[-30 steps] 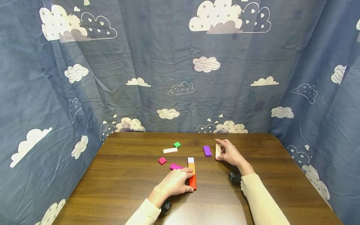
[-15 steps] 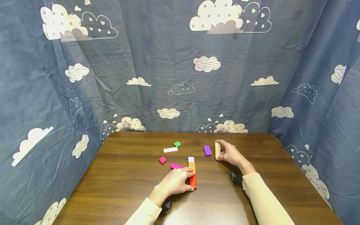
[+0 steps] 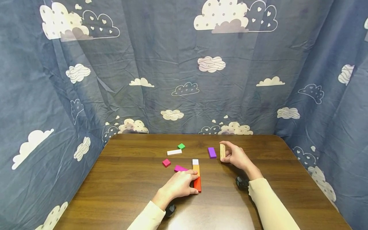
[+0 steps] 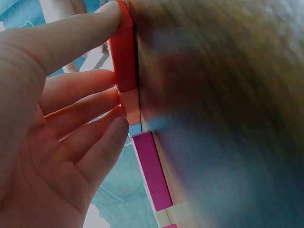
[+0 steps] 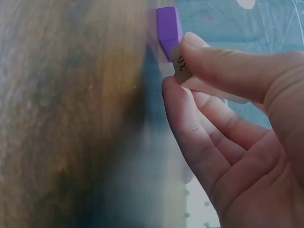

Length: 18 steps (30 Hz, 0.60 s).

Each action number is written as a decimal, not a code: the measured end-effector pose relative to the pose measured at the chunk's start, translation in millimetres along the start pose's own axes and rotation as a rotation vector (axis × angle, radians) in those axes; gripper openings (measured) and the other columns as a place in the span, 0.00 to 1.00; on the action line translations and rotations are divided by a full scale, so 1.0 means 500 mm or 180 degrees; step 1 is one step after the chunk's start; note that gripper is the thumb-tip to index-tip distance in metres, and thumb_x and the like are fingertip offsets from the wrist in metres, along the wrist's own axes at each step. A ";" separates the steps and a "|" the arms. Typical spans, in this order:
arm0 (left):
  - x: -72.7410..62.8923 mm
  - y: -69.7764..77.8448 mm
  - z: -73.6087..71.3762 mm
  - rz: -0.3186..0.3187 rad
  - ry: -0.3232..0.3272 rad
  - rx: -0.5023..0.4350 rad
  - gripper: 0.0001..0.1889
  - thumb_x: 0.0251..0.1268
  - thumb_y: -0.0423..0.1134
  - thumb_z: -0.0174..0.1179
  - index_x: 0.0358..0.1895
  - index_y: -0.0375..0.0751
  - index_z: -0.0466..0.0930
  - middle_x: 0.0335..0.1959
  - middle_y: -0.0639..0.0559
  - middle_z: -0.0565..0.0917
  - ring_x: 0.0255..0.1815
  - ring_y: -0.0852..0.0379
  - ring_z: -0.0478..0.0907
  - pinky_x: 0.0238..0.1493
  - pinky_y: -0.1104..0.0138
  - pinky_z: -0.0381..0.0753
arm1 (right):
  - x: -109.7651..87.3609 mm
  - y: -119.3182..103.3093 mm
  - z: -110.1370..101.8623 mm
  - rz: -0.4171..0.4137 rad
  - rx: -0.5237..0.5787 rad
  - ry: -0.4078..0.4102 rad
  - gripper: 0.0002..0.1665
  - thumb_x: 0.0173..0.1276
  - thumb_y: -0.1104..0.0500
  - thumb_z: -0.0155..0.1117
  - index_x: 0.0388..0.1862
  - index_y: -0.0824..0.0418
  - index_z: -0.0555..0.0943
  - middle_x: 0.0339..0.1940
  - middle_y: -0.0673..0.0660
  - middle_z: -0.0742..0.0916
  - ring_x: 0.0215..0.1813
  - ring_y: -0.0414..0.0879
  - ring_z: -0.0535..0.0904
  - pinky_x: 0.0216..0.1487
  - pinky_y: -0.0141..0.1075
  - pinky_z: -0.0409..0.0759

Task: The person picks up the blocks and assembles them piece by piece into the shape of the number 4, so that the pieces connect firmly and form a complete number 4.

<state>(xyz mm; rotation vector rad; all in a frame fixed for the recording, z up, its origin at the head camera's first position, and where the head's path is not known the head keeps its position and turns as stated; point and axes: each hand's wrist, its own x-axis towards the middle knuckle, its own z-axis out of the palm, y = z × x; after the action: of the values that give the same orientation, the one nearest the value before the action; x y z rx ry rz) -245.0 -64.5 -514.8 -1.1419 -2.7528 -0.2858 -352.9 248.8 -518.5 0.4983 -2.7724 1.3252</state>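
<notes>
My left hand [image 3: 179,184] rests beside and on a row of blocks on the table. Its thumb touches the near end of a red block [image 3: 197,184], and its other fingers lie along the red and the orange block [image 3: 196,169]. A white block [image 3: 195,162] tops the row at the far end. Left of the row, a magenta block [image 3: 180,168] is partly behind the fingers. My right hand [image 3: 237,157] pinches a pale wooden block [image 3: 222,151] between thumb and fingers. Dark marks show on its end [image 5: 182,69]. A purple block [image 3: 212,153] lies just left of it.
Farther back on the wooden table [image 3: 129,179] lie a long white block [image 3: 174,152] and a green block [image 3: 181,146]. A crimson block [image 3: 166,163] sits left of the magenta one. Blue cloud-print cloth [image 3: 178,64] hangs behind and at both sides.
My right hand's fingers have shifted slightly on the pale block, and its wrist sits a little farther right. The left hand and the row look the same.
</notes>
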 end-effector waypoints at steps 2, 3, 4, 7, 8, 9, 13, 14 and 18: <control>0.001 0.000 -0.001 -0.0009 -0.0009 0.0005 0.31 0.53 0.56 0.74 0.60 0.46 0.84 0.61 0.54 0.81 0.58 0.57 0.80 0.60 0.67 0.75 | -0.001 -0.004 -0.002 -0.0018 0.0001 0.0036 0.49 0.50 0.70 0.80 0.70 0.50 0.71 0.28 0.58 0.87 0.26 0.44 0.82 0.24 0.35 0.77; 0.001 0.000 0.000 -0.0012 -0.0015 0.0003 0.31 0.54 0.56 0.74 0.60 0.46 0.84 0.61 0.54 0.81 0.58 0.57 0.80 0.60 0.67 0.75 | -0.001 -0.006 -0.003 -0.0038 -0.0003 0.0048 0.49 0.50 0.70 0.80 0.70 0.50 0.71 0.28 0.58 0.87 0.26 0.44 0.82 0.24 0.35 0.77; 0.001 0.001 0.000 -0.0013 -0.0019 0.0003 0.31 0.54 0.56 0.74 0.60 0.46 0.84 0.61 0.54 0.81 0.58 0.57 0.80 0.60 0.67 0.75 | -0.001 -0.009 -0.004 -0.0054 -0.0004 0.0050 0.49 0.50 0.71 0.80 0.70 0.50 0.71 0.28 0.58 0.87 0.26 0.44 0.82 0.24 0.36 0.77; 0.001 0.001 0.003 0.0001 -0.0001 0.0000 0.31 0.54 0.56 0.74 0.60 0.46 0.84 0.61 0.55 0.81 0.58 0.57 0.80 0.60 0.67 0.75 | -0.001 -0.014 -0.008 -0.0098 -0.0045 0.0057 0.48 0.51 0.71 0.79 0.70 0.50 0.71 0.28 0.57 0.87 0.27 0.44 0.83 0.25 0.36 0.78; 0.001 0.001 0.004 0.0009 0.0008 -0.0002 0.31 0.54 0.56 0.74 0.60 0.46 0.84 0.61 0.54 0.81 0.58 0.57 0.80 0.59 0.66 0.76 | 0.000 -0.016 -0.009 -0.0104 -0.0067 0.0058 0.48 0.51 0.71 0.79 0.70 0.50 0.71 0.28 0.57 0.87 0.27 0.44 0.83 0.25 0.36 0.78; 0.001 0.001 0.004 0.0015 0.0015 -0.0003 0.31 0.54 0.56 0.74 0.60 0.46 0.84 0.60 0.54 0.81 0.58 0.57 0.80 0.59 0.66 0.76 | 0.000 -0.017 -0.010 -0.0114 -0.0102 0.0064 0.48 0.51 0.70 0.79 0.70 0.49 0.71 0.28 0.56 0.87 0.28 0.44 0.83 0.26 0.37 0.78; 0.001 0.000 0.006 0.0028 0.0021 0.0001 0.31 0.54 0.56 0.74 0.60 0.46 0.84 0.60 0.54 0.81 0.58 0.56 0.80 0.59 0.66 0.76 | 0.003 -0.027 -0.011 -0.0175 -0.0205 0.0097 0.47 0.53 0.68 0.79 0.70 0.47 0.72 0.29 0.55 0.87 0.31 0.45 0.83 0.30 0.38 0.80; 0.001 0.000 0.006 0.0025 0.0012 0.0003 0.31 0.54 0.56 0.74 0.60 0.46 0.84 0.61 0.54 0.81 0.58 0.56 0.80 0.60 0.66 0.76 | 0.003 -0.030 -0.011 -0.0201 -0.0230 0.0102 0.47 0.54 0.68 0.79 0.70 0.46 0.71 0.29 0.55 0.86 0.31 0.46 0.83 0.31 0.39 0.80; 0.001 -0.001 0.004 0.0035 0.0010 0.0017 0.31 0.54 0.56 0.74 0.60 0.46 0.84 0.61 0.54 0.81 0.58 0.56 0.80 0.60 0.66 0.75 | 0.008 -0.044 -0.011 -0.0297 -0.0336 0.0166 0.46 0.55 0.67 0.79 0.71 0.46 0.71 0.31 0.55 0.85 0.32 0.46 0.81 0.34 0.41 0.80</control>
<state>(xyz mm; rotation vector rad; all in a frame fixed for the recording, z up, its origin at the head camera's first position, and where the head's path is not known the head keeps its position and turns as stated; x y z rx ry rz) -245.9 -63.9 -516.8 -1.1541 -2.7419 -0.2785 -350.6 238.9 -498.0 0.5710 -2.7226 1.1494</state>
